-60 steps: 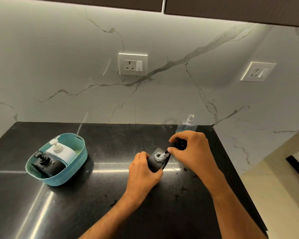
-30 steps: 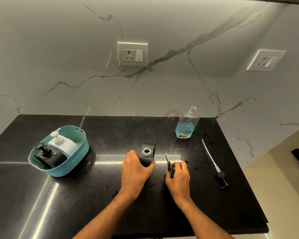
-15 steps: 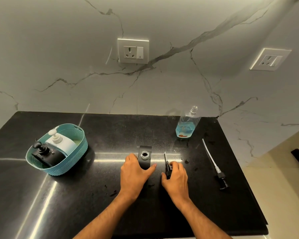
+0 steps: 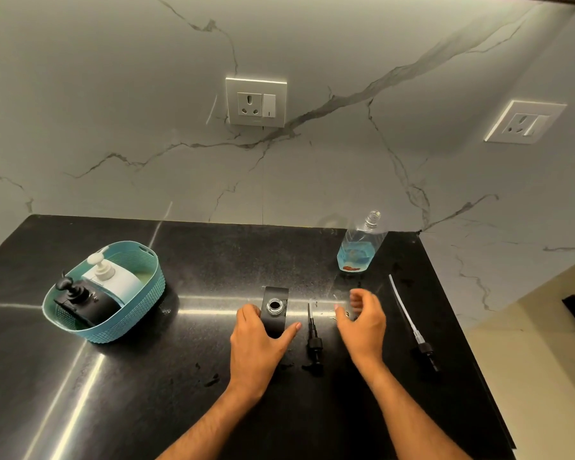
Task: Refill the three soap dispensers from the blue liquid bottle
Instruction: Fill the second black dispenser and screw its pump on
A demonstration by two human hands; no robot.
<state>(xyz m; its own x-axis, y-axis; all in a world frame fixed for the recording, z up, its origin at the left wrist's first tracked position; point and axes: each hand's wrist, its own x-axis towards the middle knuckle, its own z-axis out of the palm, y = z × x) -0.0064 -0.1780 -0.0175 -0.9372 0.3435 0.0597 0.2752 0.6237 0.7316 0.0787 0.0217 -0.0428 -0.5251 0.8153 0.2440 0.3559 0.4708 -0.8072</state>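
A black square soap dispenser (image 4: 274, 310) stands on the counter with its round neck uncovered. My left hand (image 4: 258, 345) grips its near side, thumb on the right. Its black pump head (image 4: 313, 343) lies flat on the counter just right of it. My right hand (image 4: 362, 322) hovers to the right of that pump, fingers loosely curled and holding nothing. The clear bottle of blue liquid (image 4: 357, 249) stands uncapped at the back right, about a third full. A teal basket (image 4: 140, 293) at the left holds a white dispenser (image 4: 113, 280) and a black dispenser (image 4: 87, 302).
A second pump with a long clear tube (image 4: 409, 322) lies near the counter's right edge. The black counter (image 4: 130, 393) ends at a marble wall behind and drops off on the right. Small dark drips mark the counter near my left wrist.
My right hand set the black pump head down on the counter, let go of it and moved right. My left hand kept its grip on the black dispenser.
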